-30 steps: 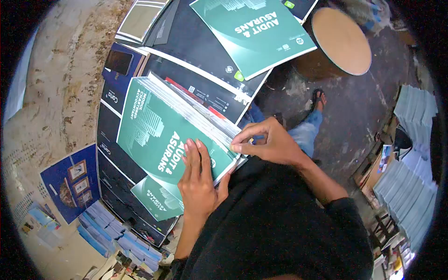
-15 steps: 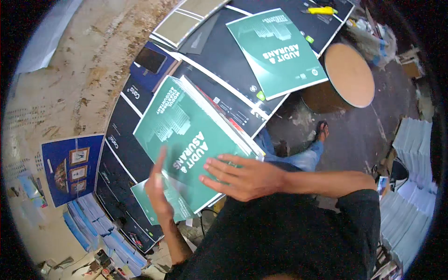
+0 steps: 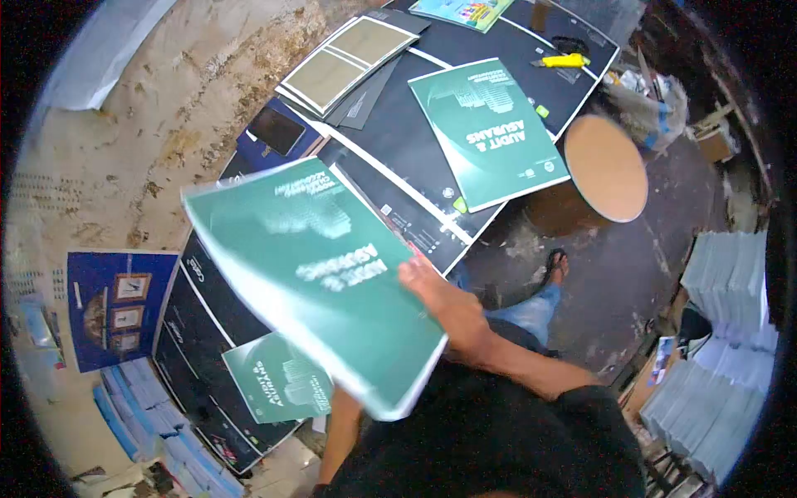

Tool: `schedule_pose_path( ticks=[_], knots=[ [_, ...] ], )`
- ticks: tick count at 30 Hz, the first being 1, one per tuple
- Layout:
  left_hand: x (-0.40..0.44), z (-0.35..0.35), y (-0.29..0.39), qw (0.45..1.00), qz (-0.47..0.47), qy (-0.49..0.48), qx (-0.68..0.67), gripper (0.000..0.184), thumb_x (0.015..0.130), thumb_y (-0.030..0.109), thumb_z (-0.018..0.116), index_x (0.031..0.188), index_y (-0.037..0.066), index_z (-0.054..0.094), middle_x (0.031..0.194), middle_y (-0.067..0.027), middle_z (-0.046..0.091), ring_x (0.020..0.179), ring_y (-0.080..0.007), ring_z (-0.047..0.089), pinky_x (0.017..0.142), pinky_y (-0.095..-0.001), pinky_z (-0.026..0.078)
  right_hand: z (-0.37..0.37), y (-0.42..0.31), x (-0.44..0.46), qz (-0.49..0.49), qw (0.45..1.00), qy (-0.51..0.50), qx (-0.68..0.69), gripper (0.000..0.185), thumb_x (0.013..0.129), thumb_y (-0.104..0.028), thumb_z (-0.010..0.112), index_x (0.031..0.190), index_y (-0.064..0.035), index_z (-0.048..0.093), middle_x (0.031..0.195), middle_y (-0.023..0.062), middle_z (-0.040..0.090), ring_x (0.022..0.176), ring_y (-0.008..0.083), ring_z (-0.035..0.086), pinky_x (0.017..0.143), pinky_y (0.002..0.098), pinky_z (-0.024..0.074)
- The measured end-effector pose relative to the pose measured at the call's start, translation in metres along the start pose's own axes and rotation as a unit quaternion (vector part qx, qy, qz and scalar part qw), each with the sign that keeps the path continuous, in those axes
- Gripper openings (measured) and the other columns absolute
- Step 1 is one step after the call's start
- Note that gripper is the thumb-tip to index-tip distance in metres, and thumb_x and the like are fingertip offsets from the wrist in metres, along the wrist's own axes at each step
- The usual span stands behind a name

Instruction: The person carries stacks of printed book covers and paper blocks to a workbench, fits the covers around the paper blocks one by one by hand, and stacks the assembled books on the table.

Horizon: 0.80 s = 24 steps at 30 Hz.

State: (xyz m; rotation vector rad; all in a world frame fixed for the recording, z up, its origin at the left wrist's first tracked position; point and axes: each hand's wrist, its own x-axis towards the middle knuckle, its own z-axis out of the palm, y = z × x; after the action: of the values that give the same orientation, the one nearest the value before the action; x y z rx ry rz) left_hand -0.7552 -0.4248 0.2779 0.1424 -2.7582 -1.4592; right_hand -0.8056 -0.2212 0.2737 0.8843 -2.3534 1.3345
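Note:
A stack of green "Audit & Asurans" books [image 3: 307, 249] is raised and tilted in front of me, its pale page edges blurred. My right hand [image 3: 455, 314] grips the right edge of this stack. Only the forearm of my left hand shows, running up under the near end of the books; its fingers are hidden. One more green book [image 3: 494, 137] lies flat at the far right part of the table. Another green book [image 3: 278, 378] rests on the table at lower left, partly covered by the raised stack.
Black boards with white stripes cover the table [image 3: 378, 166]. On it are a yellow cutter [image 3: 566, 61], beige sample boards [image 3: 349, 62] and a phone [image 3: 278, 131]. A round brown drum [image 3: 608, 170] stands right of the table. Paper stacks [image 3: 706, 398] fill the right side.
The green stack has been lifted and tilted, shifting left. My right hand has gone from lying on the cover to gripping its edge. My left hand has slipped out of sight beneath.

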Motion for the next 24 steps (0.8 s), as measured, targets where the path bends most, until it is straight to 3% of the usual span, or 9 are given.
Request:
schedule_pose_path(
  ticks=[2,4,5,8,9,12,17,20,24],
  knots=[
    [-0.003,0.031,0.018,0.975,0.071,-0.149,0.151,0.052,0.084,0.031,0.064,0.124,-0.001,0.056,0.136,-0.0256,0.051,0.133,-0.0407,0.042,0.113,-0.0540,0.028,-0.007,0.005,-0.002,0.085,0.995,0.026,0.043,0.049,0.085,-0.008,0.060,0.132,0.0034,0.054,0.132,0.0192,0.060,0.114,0.0281,0.064,0.088,0.0354,0.0551],
    [-0.002,0.044,0.024,0.964,0.091,-0.119,0.218,0.057,0.088,0.031,0.060,0.136,0.001,0.049,0.151,-0.0275,0.032,0.145,-0.0452,0.019,0.114,-0.0665,0.010,-0.002,0.019,-0.008,0.083,0.994,0.070,-0.021,0.048,0.081,-0.009,0.066,0.127,0.0047,0.058,0.122,0.0189,0.065,0.102,0.0267,0.070,0.075,0.0325,0.0588],
    [0.002,0.043,0.040,0.911,0.103,-0.150,0.369,0.068,0.091,0.033,0.057,0.148,0.003,0.035,0.157,-0.0253,0.021,0.147,-0.0443,0.015,0.115,-0.0643,0.009,0.004,0.027,-0.014,0.081,0.988,0.109,-0.078,0.044,0.081,-0.010,0.069,0.121,0.0046,0.061,0.114,0.0185,0.068,0.094,0.0257,0.071,0.072,0.0323,0.0584],
    [0.005,0.044,0.046,0.924,0.099,-0.121,0.349,0.075,0.094,0.036,0.055,0.154,0.005,0.024,0.160,-0.0235,0.016,0.147,-0.0432,0.015,0.115,-0.0629,0.010,0.009,0.037,-0.006,0.214,0.941,0.261,-0.022,0.027,0.082,-0.013,0.076,0.104,0.0013,0.070,0.097,0.0153,0.071,0.081,0.0217,0.069,0.072,0.0333,0.0549],
    [0.004,0.044,0.043,0.921,0.112,-0.117,0.355,0.076,0.093,0.037,0.055,0.154,0.003,0.022,0.160,-0.0238,0.014,0.147,-0.0433,0.014,0.116,-0.0622,0.008,0.007,0.030,0.004,0.330,0.871,0.324,0.167,0.021,0.082,-0.011,0.076,0.100,-0.0016,0.073,0.100,0.0131,0.070,0.084,0.0214,0.066,0.077,0.0354,0.0530],
    [0.000,0.042,0.040,0.918,0.122,-0.113,0.359,0.078,0.093,0.040,0.054,0.153,0.002,0.022,0.160,-0.0239,0.014,0.147,-0.0433,0.013,0.117,-0.0618,0.006,-0.014,0.074,-0.001,0.390,0.841,0.348,0.144,0.020,0.083,-0.008,0.076,0.096,0.0067,0.071,0.089,0.0112,0.072,0.076,0.0174,0.066,0.073,0.0309,0.0525],
    [0.005,0.043,0.047,0.923,0.121,-0.108,0.348,0.080,0.093,0.046,0.056,0.152,0.000,0.026,0.158,-0.0262,0.019,0.146,-0.0440,0.017,0.115,-0.0626,0.010,-0.067,0.124,0.008,0.253,0.873,0.414,-0.056,0.025,0.085,-0.017,0.077,0.092,0.0063,0.071,0.090,0.0145,0.074,0.078,0.0196,0.070,0.074,0.0342,0.0536],
    [0.006,0.044,0.055,0.933,0.129,-0.118,0.316,0.093,0.087,0.050,0.063,0.148,-0.008,0.024,0.154,-0.0352,0.018,0.144,-0.0498,0.017,0.116,-0.0615,0.012,-0.104,0.147,0.017,0.123,0.907,0.359,-0.182,0.026,0.085,-0.008,0.072,0.109,0.0002,0.071,0.097,0.0141,0.074,0.087,0.0204,0.071,0.079,0.0358,0.0534],
    [0.004,0.053,0.063,0.949,0.126,-0.108,0.268,0.101,0.081,0.041,0.075,0.144,-0.016,0.023,0.149,-0.0433,0.017,0.141,-0.0559,0.017,0.116,-0.0588,0.015,-0.131,0.193,0.015,0.015,0.942,0.270,-0.198,0.061,0.072,0.007,0.066,0.130,-0.0131,0.063,0.122,0.0122,0.068,0.111,0.0295,0.065,0.096,0.0383,0.0492]
  ],
)
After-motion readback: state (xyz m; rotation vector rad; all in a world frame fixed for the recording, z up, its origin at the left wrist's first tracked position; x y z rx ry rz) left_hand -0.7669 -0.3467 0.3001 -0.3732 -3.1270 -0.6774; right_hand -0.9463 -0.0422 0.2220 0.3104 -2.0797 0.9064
